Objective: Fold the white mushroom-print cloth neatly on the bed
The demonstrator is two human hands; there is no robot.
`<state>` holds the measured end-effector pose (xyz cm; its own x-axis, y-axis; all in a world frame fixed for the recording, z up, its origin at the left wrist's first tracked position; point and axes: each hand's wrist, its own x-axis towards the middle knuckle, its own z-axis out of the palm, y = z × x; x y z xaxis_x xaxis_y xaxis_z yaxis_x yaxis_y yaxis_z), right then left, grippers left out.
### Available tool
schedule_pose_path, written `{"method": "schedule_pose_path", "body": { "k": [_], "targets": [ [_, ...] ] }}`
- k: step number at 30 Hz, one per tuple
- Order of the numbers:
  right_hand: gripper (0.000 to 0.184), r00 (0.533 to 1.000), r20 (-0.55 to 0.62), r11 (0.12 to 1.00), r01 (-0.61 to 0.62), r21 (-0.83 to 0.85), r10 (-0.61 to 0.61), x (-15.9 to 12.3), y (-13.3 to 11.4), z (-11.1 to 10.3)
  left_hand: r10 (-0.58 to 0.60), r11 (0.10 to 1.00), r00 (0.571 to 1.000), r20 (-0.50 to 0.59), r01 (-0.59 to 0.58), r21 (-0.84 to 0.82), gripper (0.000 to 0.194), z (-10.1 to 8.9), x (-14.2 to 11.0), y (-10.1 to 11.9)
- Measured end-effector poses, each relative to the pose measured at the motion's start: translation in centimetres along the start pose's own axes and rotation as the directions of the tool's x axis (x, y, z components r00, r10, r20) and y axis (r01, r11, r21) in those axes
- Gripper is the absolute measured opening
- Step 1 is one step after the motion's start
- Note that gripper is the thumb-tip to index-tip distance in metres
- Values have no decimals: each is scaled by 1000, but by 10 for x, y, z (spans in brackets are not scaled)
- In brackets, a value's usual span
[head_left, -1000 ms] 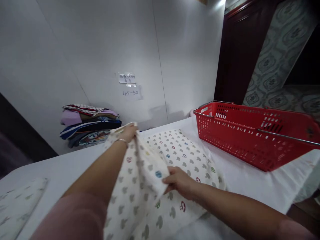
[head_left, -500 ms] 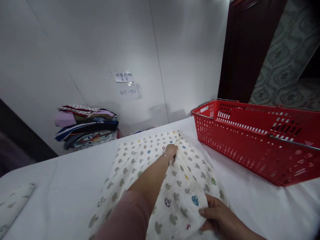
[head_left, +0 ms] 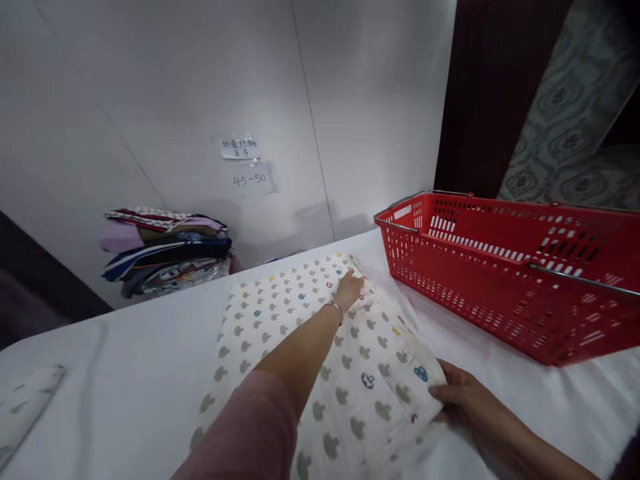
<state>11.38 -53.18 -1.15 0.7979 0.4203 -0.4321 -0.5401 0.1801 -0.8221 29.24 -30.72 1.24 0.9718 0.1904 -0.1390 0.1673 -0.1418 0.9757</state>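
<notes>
A white cloth with grey and coloured mushroom prints (head_left: pixel 280 333) lies folded flat on the white-covered table (head_left: pixel 125 373). My left hand (head_left: pixel 349 291) reaches across it and presses its far right corner, fingers stretched flat. My right hand (head_left: pixel 457 400) pinches the near right corner of the cloth at its edge.
A red plastic basket (head_left: pixel 500 280) with metal handles stands on the table right of the cloth. A stack of folded clothes (head_left: pixel 165 250) sits against the wall at the back left. Another folded patterned cloth (head_left: pixel 25 407) lies at the table's left edge. Paper notes (head_left: pixel 247 163) hang on the wall.
The lifted half of the cloth has been brought over and laid flat. My left hand went from the raised edge to the far right corner; my right hand slid to the near right corner.
</notes>
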Motion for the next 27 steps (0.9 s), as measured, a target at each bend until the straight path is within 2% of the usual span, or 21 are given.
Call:
{"method": "schedule_pose_path", "body": {
  "k": [3, 6, 10, 13, 16, 20, 23, 27],
  "targets": [
    [58, 1000, -6, 1000, 6, 21, -6, -1, 1, -3, 74, 994, 997, 35, -76, 80, 47, -26, -18, 1],
    [50, 1000, 4, 1000, 8, -15, -8, -1, -1, -4, 105, 982, 991, 80, -116, 147, 35, -65, -48, 2],
    [48, 1000, -29, 996, -9, -85, 6, 4, -6, -7, 76, 921, 988, 138, -122, 370, 33, -117, -113, -12],
    [47, 999, -18, 988, -44, -148, 42, 7, -14, -9, 90, 826, 980, 179, -174, 536, 34, -141, -172, -28],
    [38, 998, -28, 962, -67, -264, 62, 9, -25, -9, 87, 702, 955, 284, -261, 663, 34, -150, -227, -42],
    [28, 993, -91, 869, -111, -483, 77, 8, -33, -9, 218, 539, 891, 399, -450, 712, 31, -150, -280, -59],
    [24, 994, -96, 821, -101, -562, 57, 5, -36, -7, 284, 410, 853, 438, -521, 749, 35, -150, -301, -71],
    [19, 996, -84, 835, -23, -550, -27, 0, -50, 2, 354, 258, 824, 443, -541, 800, 39, -153, -310, -81]
  ]
}}
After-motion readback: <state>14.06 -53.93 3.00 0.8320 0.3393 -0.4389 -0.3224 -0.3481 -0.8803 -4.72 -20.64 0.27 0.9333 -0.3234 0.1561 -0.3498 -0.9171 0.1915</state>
